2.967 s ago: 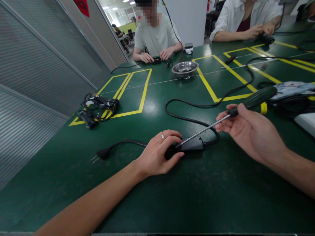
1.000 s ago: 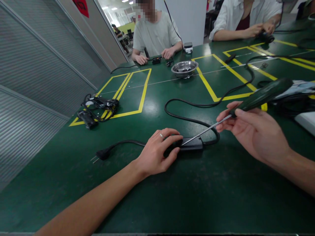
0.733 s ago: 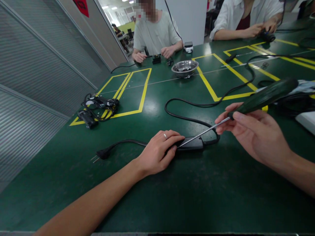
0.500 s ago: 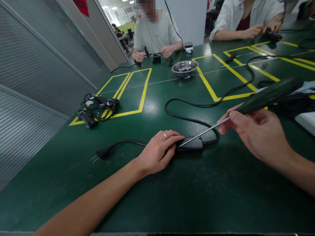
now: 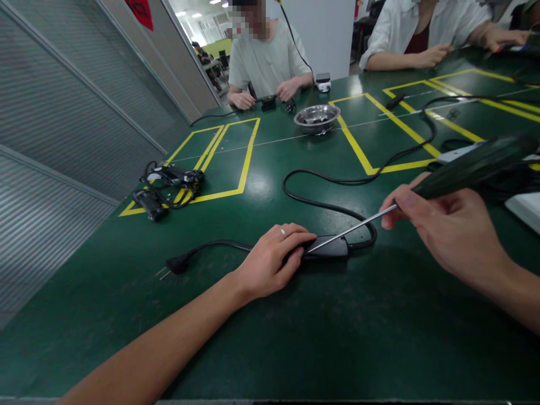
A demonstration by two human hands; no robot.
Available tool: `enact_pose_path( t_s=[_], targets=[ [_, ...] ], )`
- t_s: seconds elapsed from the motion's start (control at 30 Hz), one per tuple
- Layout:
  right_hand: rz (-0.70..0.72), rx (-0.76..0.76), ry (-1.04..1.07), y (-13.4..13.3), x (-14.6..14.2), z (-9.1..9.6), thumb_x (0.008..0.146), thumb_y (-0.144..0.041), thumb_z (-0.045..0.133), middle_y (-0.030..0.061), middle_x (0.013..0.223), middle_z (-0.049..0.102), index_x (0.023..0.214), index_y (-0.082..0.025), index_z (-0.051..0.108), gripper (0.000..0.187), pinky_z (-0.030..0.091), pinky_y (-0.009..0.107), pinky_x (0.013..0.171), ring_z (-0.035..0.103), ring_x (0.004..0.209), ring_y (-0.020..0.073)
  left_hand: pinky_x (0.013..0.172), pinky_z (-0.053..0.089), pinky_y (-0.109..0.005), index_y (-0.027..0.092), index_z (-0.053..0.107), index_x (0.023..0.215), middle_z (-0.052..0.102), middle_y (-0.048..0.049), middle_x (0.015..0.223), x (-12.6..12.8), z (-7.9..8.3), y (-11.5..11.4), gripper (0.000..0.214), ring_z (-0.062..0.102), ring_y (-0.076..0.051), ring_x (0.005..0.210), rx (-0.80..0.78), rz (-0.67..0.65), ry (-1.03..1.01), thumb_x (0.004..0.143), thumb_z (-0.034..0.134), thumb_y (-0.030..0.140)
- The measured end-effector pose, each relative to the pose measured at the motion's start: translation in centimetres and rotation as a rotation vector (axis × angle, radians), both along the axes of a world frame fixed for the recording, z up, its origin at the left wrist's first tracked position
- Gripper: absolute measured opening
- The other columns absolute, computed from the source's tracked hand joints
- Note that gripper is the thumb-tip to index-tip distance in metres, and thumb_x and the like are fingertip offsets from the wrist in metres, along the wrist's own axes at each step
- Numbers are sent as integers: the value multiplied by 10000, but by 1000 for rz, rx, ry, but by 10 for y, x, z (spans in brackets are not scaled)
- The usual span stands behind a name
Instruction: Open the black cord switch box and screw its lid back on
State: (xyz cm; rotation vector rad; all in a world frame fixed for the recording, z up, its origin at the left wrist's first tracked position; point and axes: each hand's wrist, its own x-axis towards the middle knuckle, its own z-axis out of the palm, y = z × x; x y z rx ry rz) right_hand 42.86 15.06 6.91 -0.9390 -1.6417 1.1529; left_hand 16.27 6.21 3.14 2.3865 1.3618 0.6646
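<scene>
A black power adapter point(image 5: 331, 247) lies on the green table in front of me, and its left half is hidden under my left hand point(image 5: 274, 259). The fingers of that hand are wrapped over the adapter and hold it down. From its left end runs a cord with a two-pin plug point(image 5: 177, 263); a thicker black cable point(image 5: 312, 200) leaves the right end and winds back over the table. My right hand point(image 5: 447, 225) grips a screwdriver point(image 5: 476, 163) with a dark handle, held slanting. Its thin metal shaft reaches down to the adapter, and the tip is close by my left fingers.
A bundle of black cables and adapters point(image 5: 172, 183) lies at the left by yellow tape. Farther back stands a metal bowl point(image 5: 317, 118) holding small parts. Two people sit across the table, hands on things. A white object point(image 5: 525, 209) and more cables are at the right.
My right hand and the screwdriver handle have shifted slightly right; the tip stays at the adapter. My left hand is still. The co-worker at the right has moved a hand rightward.
</scene>
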Motion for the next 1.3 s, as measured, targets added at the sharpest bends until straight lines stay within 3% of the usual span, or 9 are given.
enact_pose_path(
  t_s=[0.1, 0.23, 0.3, 0.6, 0.7, 0.8, 0.9, 1.0, 1.3],
  targets=[
    [-44, 36, -68, 0, 0, 3, 851, -407, 631, 12, 681, 638, 747, -222, 654, 213, 497, 310, 591, 604, 631, 141, 967, 426, -390, 168, 517, 1276, 559, -95, 1223, 0, 0, 0, 355, 520, -203, 1128, -6, -2, 1, 935, 424, 136],
    [143, -134, 238, 0, 1, -2, 873, -332, 601, 30, 953, 682, 954, -231, 626, 132, 533, 341, 594, 626, 636, 139, 959, 428, -386, 166, 522, 1270, 562, -96, 1216, 0, 1, 0, 355, 527, -206, 1117, -8, -5, 4, 928, 427, 140],
    [179, -139, 239, 1, 2, -4, 858, -291, 622, 36, 930, 684, 960, -216, 638, 128, 530, 339, 582, 629, 627, 144, 955, 429, -385, 171, 521, 1271, 562, -94, 1219, 0, 2, 0, 355, 529, -207, 1116, -16, -2, 9, 930, 427, 144],
    [-137, -94, 243, 24, 7, 3, 882, -338, 512, 2, 689, 567, 816, -195, 577, 171, 380, 290, 450, 510, 496, 105, 980, 418, -386, 183, 498, 1279, 559, -90, 1235, 1, 3, -1, 326, 518, -207, 1133, -28, 18, 37, 959, 441, 212],
    [-216, -65, 54, 45, 17, 4, 898, -399, 457, -44, 572, 422, 934, -220, 568, 214, 258, 279, 404, 382, 440, 96, 976, 420, -400, 181, 484, 1275, 560, -102, 1238, 3, 3, -1, 320, 520, -220, 1133, -10, 23, 57, 966, 450, 255],
    [-196, -71, -134, 58, 25, 1, 861, -516, 528, -46, 509, 379, 802, -210, 572, 315, 227, 286, 415, 339, 421, 91, 963, 427, -425, 177, 460, 1290, 555, -118, 1251, 7, 3, -2, 368, 523, -244, 1126, 21, 13, 105, 954, 489, 324],
    [-189, -5, -538, 60, 26, -3, 834, -557, 543, 21, 584, 537, 729, -191, 580, 382, 297, 293, 471, 457, 500, 124, 962, 429, -451, 179, 423, 1335, 542, -130, 1287, 12, 5, -2, 474, 527, -264, 1116, 36, -7, 174, 934, 529, 408],
    [-147, 70, -954, 58, 24, -7, 858, -559, 462, 77, 772, 658, 861, -196, 632, 400, 392, 326, 572, 585, 659, 202, 969, 436, -467, 180, 393, 1370, 530, -134, 1318, 20, 6, 0, 568, 524, -276, 1126, 21, -1, 213, 914, 550, 481],
    [-69, 22, -1315, 52, 29, -21, 857, -572, 411, 195, 873, 663, 1003, -133, 592, 497, 465, 418, 630, 653, 791, 326, 982, 461, -463, 180, 367, 1404, 543, -124, 1292, 21, 10, -2, 513, 512, -256, 1120, 13, 79, 267, 946, 533, 339]
  ],
)
